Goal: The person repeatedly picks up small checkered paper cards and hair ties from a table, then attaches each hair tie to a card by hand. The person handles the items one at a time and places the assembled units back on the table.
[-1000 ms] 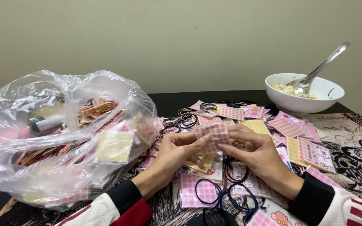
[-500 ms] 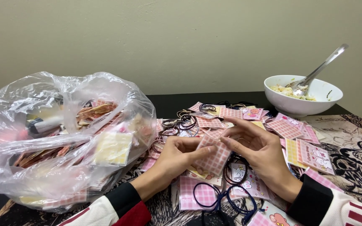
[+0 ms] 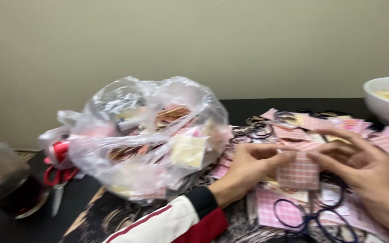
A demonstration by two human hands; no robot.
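Both hands meet over the cluttered dark table: the left hand (image 3: 248, 164) and the right hand (image 3: 361, 168) each pinch an upper edge of a small pink checked paper packet (image 3: 299, 172), holding it upright between them just above a heap of similar pink checked packets (image 3: 302, 122) and dark elastic hair loops (image 3: 314, 218). Just left of the left hand sits a bulging clear plastic bag (image 3: 149, 135), with red-handled scissors (image 3: 57, 177) and a glass of dark liquid (image 3: 12, 189) beyond it, and a white bowl (image 3: 386, 105) at the far right.

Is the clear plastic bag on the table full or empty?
Full: the clear plastic bag bulges, and pink, brown and pale yellow pieces show through its wall. Whether its mouth is tied, I cannot tell.
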